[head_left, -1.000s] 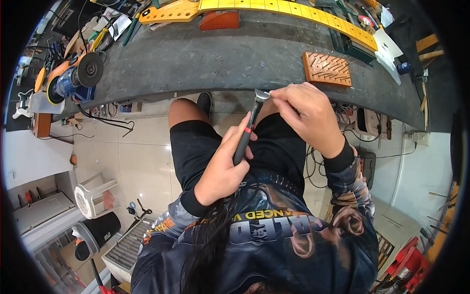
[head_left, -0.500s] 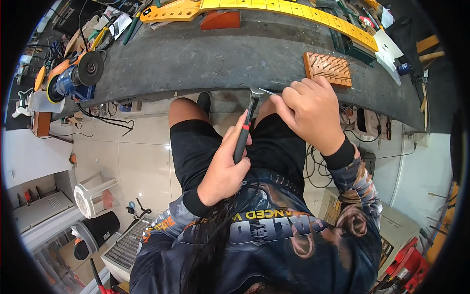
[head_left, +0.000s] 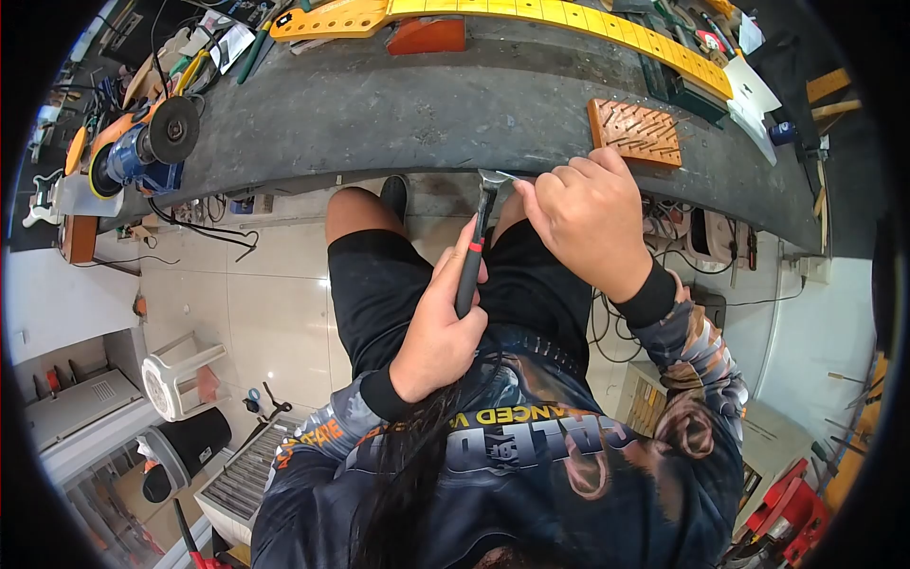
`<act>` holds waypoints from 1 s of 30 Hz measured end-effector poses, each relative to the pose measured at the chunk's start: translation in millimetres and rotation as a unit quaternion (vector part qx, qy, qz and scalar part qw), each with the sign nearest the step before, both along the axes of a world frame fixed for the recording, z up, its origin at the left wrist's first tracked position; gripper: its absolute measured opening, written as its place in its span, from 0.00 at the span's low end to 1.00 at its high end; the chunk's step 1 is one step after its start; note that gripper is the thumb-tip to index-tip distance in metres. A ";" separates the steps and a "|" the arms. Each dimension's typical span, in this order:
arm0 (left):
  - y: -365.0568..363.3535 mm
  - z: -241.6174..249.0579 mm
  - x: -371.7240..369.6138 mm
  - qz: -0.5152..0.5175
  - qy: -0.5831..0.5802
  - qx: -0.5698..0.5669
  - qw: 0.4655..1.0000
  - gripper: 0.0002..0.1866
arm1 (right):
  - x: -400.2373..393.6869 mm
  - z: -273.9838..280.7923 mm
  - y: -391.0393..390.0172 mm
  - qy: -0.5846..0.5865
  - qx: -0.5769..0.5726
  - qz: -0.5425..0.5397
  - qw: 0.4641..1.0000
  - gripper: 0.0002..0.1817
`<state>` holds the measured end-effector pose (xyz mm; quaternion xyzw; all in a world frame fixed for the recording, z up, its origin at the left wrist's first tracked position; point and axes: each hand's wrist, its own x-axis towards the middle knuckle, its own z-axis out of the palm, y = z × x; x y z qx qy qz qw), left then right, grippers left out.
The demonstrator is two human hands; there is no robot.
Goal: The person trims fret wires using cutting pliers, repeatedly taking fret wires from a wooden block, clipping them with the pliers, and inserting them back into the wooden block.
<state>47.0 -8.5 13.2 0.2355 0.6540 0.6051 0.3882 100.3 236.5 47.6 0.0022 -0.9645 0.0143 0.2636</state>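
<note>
My left hand [head_left: 441, 332] is closed around the dark handle of a nipper-like hand tool [head_left: 472, 261] with a red band. The tool points away from me, its flared metal head just below the bench's front edge. My right hand [head_left: 592, 218] pinches a short, thin piece of fret wire [head_left: 512, 176], whose free end meets the tool's head. Whether the jaws grip it is too small to tell. Just beyond my right knuckles sits a wooden block [head_left: 616, 123] with several thin metal strips standing in it.
Across the back of the dark workbench [head_left: 351, 114] lies a yellow guitar neck [head_left: 569, 17], near a red-brown support block [head_left: 427, 36]. A blue bench grinder [head_left: 142, 156] stands at the left end. Below are a white stool [head_left: 175, 379] and a black bin [head_left: 194, 446].
My right hand has shifted slightly left and toward me with the wire, nearer the tool's head. The tool's head has tilted a little left; my left hand has barely moved.
</note>
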 end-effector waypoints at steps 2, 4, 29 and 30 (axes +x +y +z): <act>0.7 0.7 -0.5 0.000 0.016 -0.005 1.000 0.54 | -0.7 -2.0 -1.0 0.002 -0.006 -0.002 1.000 0.20; 0.5 1.7 -0.5 0.000 0.015 -0.007 1.000 0.53 | 0.1 -3.5 -1.5 -0.004 -0.012 -0.011 1.000 0.20; 1.6 4.8 -7.7 -0.054 0.048 0.022 0.997 0.57 | 12.5 6.5 17.7 -0.039 -0.243 0.109 0.963 0.15; 1.3 5.3 -7.5 -0.054 0.047 0.021 0.997 0.57 | 12.7 6.0 17.5 -0.040 -0.242 0.106 0.964 0.13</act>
